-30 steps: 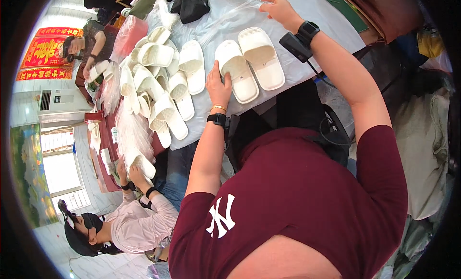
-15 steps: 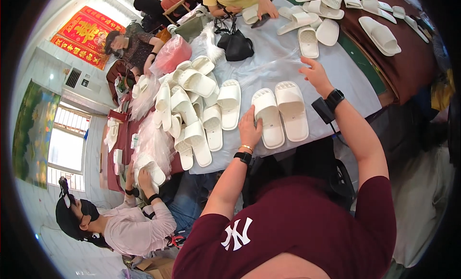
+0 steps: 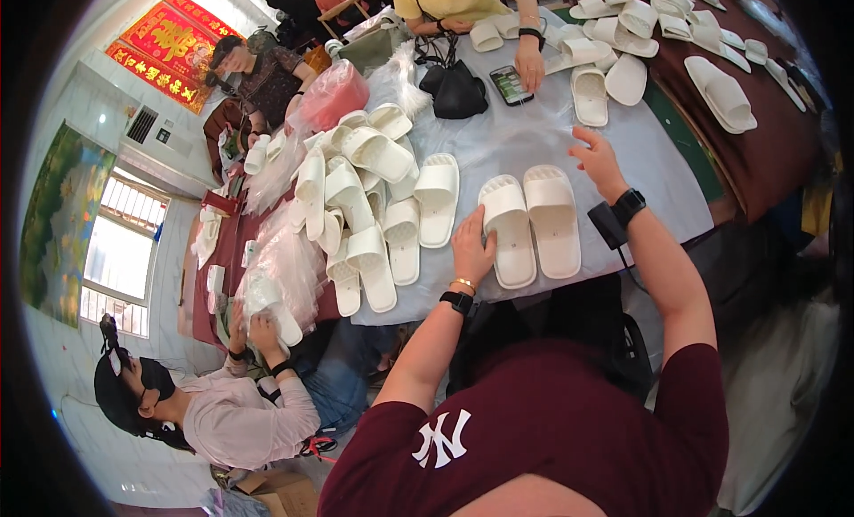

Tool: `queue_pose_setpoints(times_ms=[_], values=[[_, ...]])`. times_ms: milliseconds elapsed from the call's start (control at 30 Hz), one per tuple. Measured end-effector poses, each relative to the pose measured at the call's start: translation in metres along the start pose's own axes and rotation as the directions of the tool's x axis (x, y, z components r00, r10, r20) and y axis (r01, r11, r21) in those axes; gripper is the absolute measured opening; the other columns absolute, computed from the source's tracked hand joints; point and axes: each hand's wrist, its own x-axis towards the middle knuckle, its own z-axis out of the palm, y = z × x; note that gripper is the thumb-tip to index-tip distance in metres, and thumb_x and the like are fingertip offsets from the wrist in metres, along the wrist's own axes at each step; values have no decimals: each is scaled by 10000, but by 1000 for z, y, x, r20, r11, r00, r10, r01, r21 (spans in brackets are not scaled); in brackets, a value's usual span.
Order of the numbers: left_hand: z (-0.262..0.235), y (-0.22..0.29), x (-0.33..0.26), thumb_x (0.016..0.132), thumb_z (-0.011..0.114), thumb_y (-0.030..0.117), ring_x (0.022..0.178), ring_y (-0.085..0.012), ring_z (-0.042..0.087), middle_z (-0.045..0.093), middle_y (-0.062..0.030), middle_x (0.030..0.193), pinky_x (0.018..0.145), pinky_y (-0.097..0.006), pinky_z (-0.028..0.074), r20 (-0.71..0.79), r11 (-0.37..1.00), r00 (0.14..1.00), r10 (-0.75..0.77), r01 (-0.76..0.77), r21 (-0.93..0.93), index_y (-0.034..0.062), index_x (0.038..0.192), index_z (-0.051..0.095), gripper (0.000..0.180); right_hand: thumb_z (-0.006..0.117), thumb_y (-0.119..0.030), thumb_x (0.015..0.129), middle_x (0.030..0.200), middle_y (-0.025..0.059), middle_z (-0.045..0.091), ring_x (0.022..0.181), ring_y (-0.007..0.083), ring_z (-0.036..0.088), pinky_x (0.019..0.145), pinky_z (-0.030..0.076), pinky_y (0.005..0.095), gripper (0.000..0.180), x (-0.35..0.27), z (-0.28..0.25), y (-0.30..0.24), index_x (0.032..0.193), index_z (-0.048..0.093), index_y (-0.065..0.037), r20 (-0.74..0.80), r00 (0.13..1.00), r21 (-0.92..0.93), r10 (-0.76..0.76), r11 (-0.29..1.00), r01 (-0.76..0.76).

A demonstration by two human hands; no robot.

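The left hand (image 3: 471,246) lies flat, fingers spread, its grip open and pressed on the near edge of the left slipper (image 3: 507,230) without closing round it. The right hand (image 3: 598,161) hovers just beyond the right slipper (image 3: 551,219), fingers loosely curled and open, holding nothing. Both white slippers lie side by side, touching, sole up on the grey surface (image 3: 534,134) right in front of the person. To the left sits a heap of slippers (image 3: 369,192); beyond it, a black bag (image 3: 455,90) and a phone (image 3: 511,84). Another person's hands (image 3: 253,326) work at clear bags lower left.
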Motion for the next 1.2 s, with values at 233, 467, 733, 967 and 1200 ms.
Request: queue_pose_setpoints(times_ms=[233,467,733,967,1200], values=[[-2,0,-3,827,595,195,1188,-306,475,535,-134,1274,992,-427,337,42,998,997,-58,60,-34,75,1344,440,554,608,-92,787,1255,129,575,816,128,603,608,491,258,531,-3,0,18,1291,504,36,16,1000,-15,-17,1000,17],[-3,0,-10,820,599,202,1174,-311,485,540,-148,1259,986,-423,346,47,998,997,-61,62,-12,77,1341,446,557,611,-89,783,1249,137,576,821,128,602,613,486,255,537,-10,1,12,1293,500,38,1,1000,31,27,999,-28],[-3,1,-7,818,602,211,1169,-300,494,541,-143,1263,988,-415,346,49,998,997,-59,61,-35,92,1346,446,564,609,-114,828,1103,77,636,795,115,616,614,456,234,373,-3,-7,2,1180,589,9,-116,993,104,3,995,9],[-5,-7,8,834,580,254,1176,-324,484,530,-166,1270,975,-417,381,138,969,981,-135,160,-188,62,1326,454,543,635,-100,844,849,9,649,714,93,609,586,423,220,145,23,-15,-16,977,648,-44,-283,958,271,47,962,33],[-3,10,99,830,614,356,1224,-359,444,457,-201,1347,1005,-432,378,51,1000,998,23,-23,4,12,1322,437,626,642,-96,842,819,2,635,675,85,593,585,438,207,146,19,-6,-33,979,639,-45,-238,971,309,39,950,37]])
